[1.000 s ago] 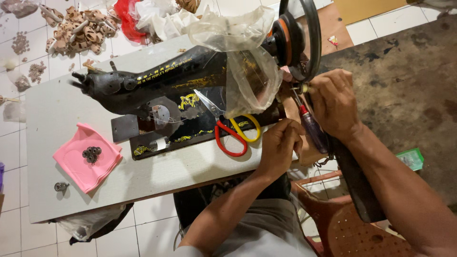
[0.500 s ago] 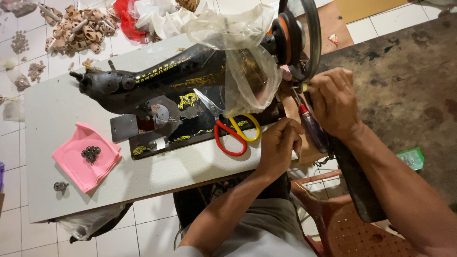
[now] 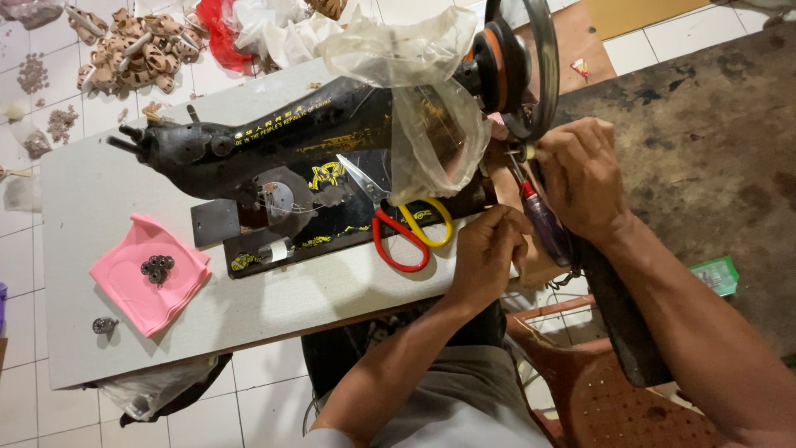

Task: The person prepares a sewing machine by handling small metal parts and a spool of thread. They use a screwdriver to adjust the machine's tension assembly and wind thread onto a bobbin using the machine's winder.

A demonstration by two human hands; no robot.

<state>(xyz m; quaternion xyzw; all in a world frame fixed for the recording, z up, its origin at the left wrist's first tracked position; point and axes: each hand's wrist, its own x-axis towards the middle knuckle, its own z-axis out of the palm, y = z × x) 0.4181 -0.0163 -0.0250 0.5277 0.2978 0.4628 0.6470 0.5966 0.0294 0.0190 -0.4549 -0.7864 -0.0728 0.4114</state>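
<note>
the screwdriver (image 3: 539, 217) has a translucent purple handle with a red collar and a thin metal shaft. it stands tilted, tip up toward the black handwheel (image 3: 535, 75) at the right end of the black sewing machine (image 3: 282, 158), handle slanting down to the near right. the machine lies along the pale surface (image 3: 124, 332), its right half draped in clear plastic.
</note>
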